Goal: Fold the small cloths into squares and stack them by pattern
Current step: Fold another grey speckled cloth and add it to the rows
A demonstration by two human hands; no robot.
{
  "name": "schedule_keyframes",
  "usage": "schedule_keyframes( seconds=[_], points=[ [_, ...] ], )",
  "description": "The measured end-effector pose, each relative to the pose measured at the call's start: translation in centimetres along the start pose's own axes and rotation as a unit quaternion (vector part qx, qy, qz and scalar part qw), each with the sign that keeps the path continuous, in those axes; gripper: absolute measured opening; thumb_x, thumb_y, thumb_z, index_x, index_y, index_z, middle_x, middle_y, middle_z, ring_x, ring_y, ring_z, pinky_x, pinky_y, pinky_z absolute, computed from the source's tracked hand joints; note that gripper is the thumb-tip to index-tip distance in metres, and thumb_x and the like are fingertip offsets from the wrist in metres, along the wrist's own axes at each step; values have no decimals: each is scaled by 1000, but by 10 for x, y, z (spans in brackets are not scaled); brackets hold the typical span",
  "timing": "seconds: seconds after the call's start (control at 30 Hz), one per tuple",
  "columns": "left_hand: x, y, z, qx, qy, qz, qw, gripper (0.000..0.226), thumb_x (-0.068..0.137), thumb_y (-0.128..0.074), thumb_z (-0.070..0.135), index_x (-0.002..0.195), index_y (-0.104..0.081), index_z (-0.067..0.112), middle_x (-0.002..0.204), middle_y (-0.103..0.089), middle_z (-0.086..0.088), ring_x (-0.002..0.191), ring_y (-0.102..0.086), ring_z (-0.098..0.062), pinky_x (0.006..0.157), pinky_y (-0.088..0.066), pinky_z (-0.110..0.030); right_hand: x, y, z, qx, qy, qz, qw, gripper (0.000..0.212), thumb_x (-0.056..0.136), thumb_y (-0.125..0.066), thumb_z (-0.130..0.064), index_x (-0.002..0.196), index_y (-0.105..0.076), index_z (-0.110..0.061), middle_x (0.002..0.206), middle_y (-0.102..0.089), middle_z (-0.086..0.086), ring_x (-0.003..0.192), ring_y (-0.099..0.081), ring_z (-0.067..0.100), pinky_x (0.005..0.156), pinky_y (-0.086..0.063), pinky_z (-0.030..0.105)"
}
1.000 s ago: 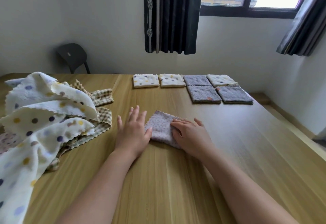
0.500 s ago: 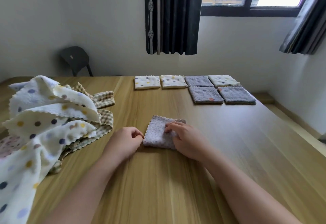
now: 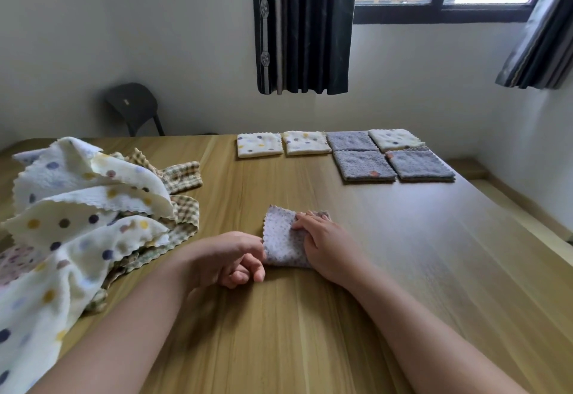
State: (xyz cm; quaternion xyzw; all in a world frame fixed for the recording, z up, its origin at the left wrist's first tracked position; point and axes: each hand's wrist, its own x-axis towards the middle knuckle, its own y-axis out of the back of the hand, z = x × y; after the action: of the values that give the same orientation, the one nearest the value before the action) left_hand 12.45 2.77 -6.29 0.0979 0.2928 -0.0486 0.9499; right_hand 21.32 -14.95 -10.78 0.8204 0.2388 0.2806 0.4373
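A small lilac dotted cloth [image 3: 280, 238], folded to a square, lies on the wooden table [image 3: 310, 331] in front of me. My right hand [image 3: 325, 241] rests flat on its right half and presses it down. Curled into a loose fist, my left hand [image 3: 226, 255] sits at the cloth's left edge, its knuckles touching the edge without gripping it. Far across the table lie folded squares: cream dotted ones [image 3: 259, 145] and grey ones [image 3: 364, 165], side by side.
A heap of unfolded cream dotted cloths [image 3: 77, 207] and beige checked cloths [image 3: 183, 173] fills the table's left side. A dark chair [image 3: 131, 105] stands beyond the far edge. The table's right edge runs close to the wall.
My left hand drew back off the lilac cloth and curled into a fist at its left edge. My right hand stayed pressed on the cloth.
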Motion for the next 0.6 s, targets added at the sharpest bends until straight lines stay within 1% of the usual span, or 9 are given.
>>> schedule_keyframes(
  seconds=[0.1, 0.17, 0.27, 0.33, 0.37, 0.47, 0.53, 0.57, 0.6],
  points=[
    [2, 1, 7, 21, 6, -49, 999, 15, 93, -43, 5, 87, -33, 14, 63, -59, -11, 35, -34, -8, 33, -24, -14, 3, 1, 2, 20, -7, -2, 1000, 36, 94, -39, -3, 117, -63, -14, 135, -57, -2, 134, -40, 12, 101, -22, 12],
    [5, 2, 11, 51, 16, -76, 996, 16, 94, -45, 5, 92, -31, 12, 62, -60, -10, 35, -36, -8, 33, -25, -15, 4, 2, 3, 34, -13, -8, 999, 38, 93, -38, -1, 119, -64, -14, 138, -55, -4, 136, -37, 10, 104, -19, 11],
    [8, 6, 14, 65, 15, -118, 991, 28, 87, -54, 6, 101, -30, 11, 66, -64, -11, 35, -41, -7, 33, -27, -16, 4, 4, 5, 38, -8, -15, 999, 41, 93, -38, 1, 120, -64, -14, 139, -54, -4, 138, -36, 10, 107, -18, 13],
    [11, 8, 15, 65, 13, -142, 988, 37, 81, -55, 7, 108, -30, 8, 71, -67, -12, 35, -44, -8, 33, -29, -16, 6, 4, 7, 34, -6, -21, 999, 43, 93, -38, -1, 124, -64, -16, 143, -51, -5, 139, -35, 10, 110, -17, 15],
    [13, 9, 15, 73, 11, -150, 986, 32, 82, -54, 5, 105, -32, 8, 71, -67, -13, 35, -45, -8, 34, -30, -16, 7, 3, 9, 34, -6, -23, 999, 44, 94, -38, -2, 125, -64, -18, 145, -48, -5, 139, -34, 9, 112, -18, 17],
    [19, 7, 19, 114, 1, -169, 979, 10, 86, -50, 0, 82, -44, 7, 67, -65, -13, 35, -46, -9, 34, -28, -17, 10, 2, 16, 23, 4, -30, 999, 45, 95, -38, -5, 126, -64, -23, 146, -46, -7, 139, -35, 9, 116, -22, 23],
    [22, 8, 21, 140, -1, -160, 977, 23, 88, -48, -1, 66, -47, 6, 62, -63, -11, 34, -45, -9, 33, -28, -16, 11, 1, 18, 11, 14, -38, 999, 44, 96, -37, -7, 127, -63, -25, 147, -45, -8, 140, -34, 9, 116, -24, 25],
    [23, 10, 22, 146, -3, -153, 977, 23, 88, -48, -2, 66, -47, 6, 61, -62, -10, 34, -45, -9, 32, -28, -15, 11, 1, 19, 8, 16, -42, 999, 44, 97, -37, -8, 127, -63, -26, 148, -44, -8, 140, -34, 8, 116, -24, 26],
    [23, 11, 22, 153, -5, -147, 977, 18, 87, -48, -2, 71, -46, 6, 60, -62, -10, 34, -46, -9, 32, -29, -15, 11, 1, 19, 6, 18, -44, 999, 43, 98, -36, -9, 127, -63, -27, 148, -43, -9, 140, -33, 8, 116, -24, 26]
  ],
)
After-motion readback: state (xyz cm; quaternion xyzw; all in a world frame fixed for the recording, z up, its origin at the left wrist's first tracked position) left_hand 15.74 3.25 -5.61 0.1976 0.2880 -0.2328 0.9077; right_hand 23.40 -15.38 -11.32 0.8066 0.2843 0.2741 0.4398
